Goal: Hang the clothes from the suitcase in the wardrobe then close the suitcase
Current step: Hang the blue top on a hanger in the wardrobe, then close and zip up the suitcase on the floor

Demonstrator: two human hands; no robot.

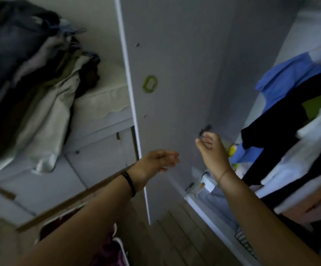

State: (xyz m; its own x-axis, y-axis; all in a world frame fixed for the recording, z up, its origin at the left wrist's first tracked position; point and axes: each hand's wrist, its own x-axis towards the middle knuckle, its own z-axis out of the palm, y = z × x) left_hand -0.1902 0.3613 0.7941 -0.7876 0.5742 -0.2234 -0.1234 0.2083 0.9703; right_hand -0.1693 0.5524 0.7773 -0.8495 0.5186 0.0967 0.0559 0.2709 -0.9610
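She stands at the open wardrobe door point(175, 93). Her right hand point(211, 148) is at the door's hinge edge, fingers curled just under a small dark fitting point(205, 129); whether they pinch it I cannot tell. Her left hand point(155, 160) hovers near the door's free edge, fingers loose and apart, holding nothing. The hung clothes, a blue garment point(286, 77), a black one point(282, 120) and a white one point(319, 127), lie to the right of the right hand, inside the wardrobe, so that hand is nearer. A maroon shape point(106, 248) under her left forearm may be the suitcase. A heap of clothes point(31, 83) sits far left.
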